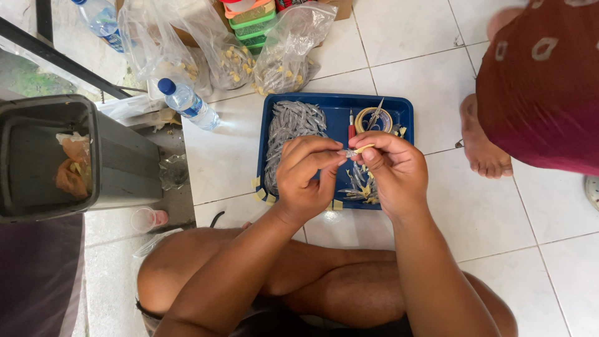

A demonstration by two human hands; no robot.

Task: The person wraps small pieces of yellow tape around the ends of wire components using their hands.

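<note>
Left hand and right hand pinch one small taped piece together above the blue tray, whose left half holds silver pieces.

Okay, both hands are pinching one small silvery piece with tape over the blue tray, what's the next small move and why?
Probably press the yellowish tape strip down around the small silvery piece. The left hand and right hand both pinch it above the blue tray, and one tape end sticks out loose, while taped pieces already lie below.
</note>
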